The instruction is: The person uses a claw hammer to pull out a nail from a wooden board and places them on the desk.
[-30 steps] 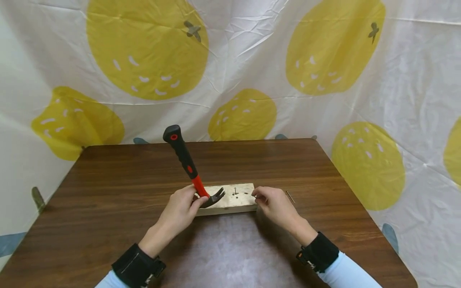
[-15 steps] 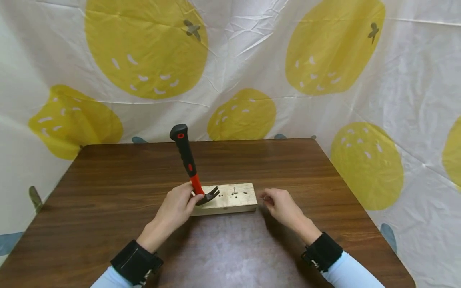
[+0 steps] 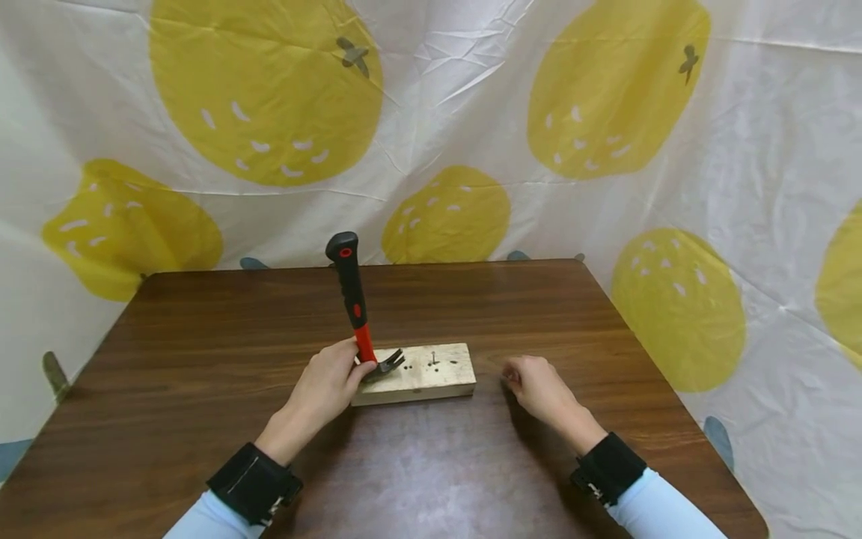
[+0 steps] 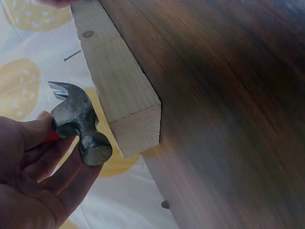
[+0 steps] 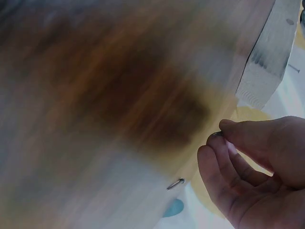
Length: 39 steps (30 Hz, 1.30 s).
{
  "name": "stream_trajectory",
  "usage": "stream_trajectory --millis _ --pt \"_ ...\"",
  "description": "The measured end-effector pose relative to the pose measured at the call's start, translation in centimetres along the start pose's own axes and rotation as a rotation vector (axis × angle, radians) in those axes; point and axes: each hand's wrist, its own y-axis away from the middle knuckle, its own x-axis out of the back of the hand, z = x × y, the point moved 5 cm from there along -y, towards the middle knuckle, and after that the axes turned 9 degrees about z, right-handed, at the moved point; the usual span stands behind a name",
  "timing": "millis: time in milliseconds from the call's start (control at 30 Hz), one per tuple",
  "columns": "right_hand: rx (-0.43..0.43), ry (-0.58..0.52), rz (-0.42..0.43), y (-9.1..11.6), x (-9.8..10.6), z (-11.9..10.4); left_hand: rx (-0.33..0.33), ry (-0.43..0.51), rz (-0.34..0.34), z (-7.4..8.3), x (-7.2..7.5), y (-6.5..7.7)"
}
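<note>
My left hand [image 3: 323, 385] grips a claw hammer [image 3: 353, 299] near its head, the black and red handle pointing up. The hammer's head [image 4: 78, 114] hangs over the left end of a pale wooden block [image 3: 451, 385], claw toward the right. An upright nail [image 3: 434, 358] stands in the block's top face, among several dark holes. To the block's right, apart from it, is my right hand [image 3: 542, 385]. Its thumb and forefinger pinch a small dark metal piece [image 5: 217, 134], seemingly a nail, mostly hidden by the fingers. Another nail [image 5: 176, 184] lies on the table near that hand.
The block lies on a brown wood-grain table [image 3: 269, 322]. Behind it hangs a white cloth [image 3: 431, 112] printed with yellow fruit. Black bands [image 3: 252, 483] circle both wrists.
My right hand has moved right, away from the block's end. My left hand has shifted slightly left with the hammer, whose handle now stands more upright. The loose nail is hidden in the head view.
</note>
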Motion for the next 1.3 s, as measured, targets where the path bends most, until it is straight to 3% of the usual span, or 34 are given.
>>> stream_trajectory --millis 500,933,1300 --pt "-0.124 0.099 -0.027 0.2 0.6 1.7 0.019 0.013 -0.048 0.0 -0.8 -0.5" --pt "-0.198 0.143 -0.073 0.1 0.8 2.9 0.009 0.046 -0.021 0.0 -0.9 -0.7" --pt "-0.232 0.166 -0.077 0.0 1.1 3.7 0.079 0.090 -0.030 -0.5 -1.1 -0.5"
